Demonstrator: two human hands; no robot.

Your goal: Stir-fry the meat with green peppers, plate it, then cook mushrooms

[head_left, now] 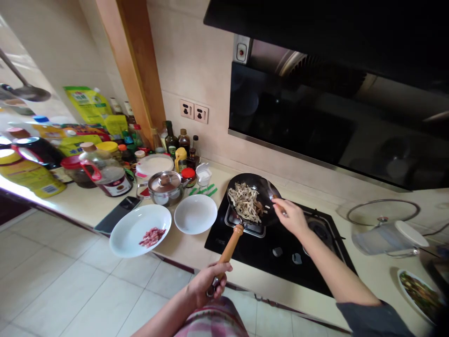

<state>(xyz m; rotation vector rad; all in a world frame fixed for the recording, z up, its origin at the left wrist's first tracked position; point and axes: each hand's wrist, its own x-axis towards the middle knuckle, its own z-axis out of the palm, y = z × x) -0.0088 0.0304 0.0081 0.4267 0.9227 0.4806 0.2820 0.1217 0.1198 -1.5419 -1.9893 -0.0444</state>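
Observation:
My left hand [210, 281] is wrapped round the wooden handle of a black wok [250, 180], which is tilted over the stove [224, 243]. Pale shredded strips, perhaps mushroom [245, 201], lie heaped in the left of the wok. My right hand [291, 217] grips the handle of what looks like a metal spatula [270, 189] at the wok's right side; its working end is hard to make out. Left of the stove is a white bowl [195, 214]. Beside it a larger white plate [126, 234] carries chopped raw meat [152, 237].
A lidded steel pot [165, 188] stands behind the plates, with several bottles and jars along the wall. The range hood [298, 121] overhangs the stove. At the right are a glass lid [382, 210], a clear jug [382, 238] and a dish of food [417, 290].

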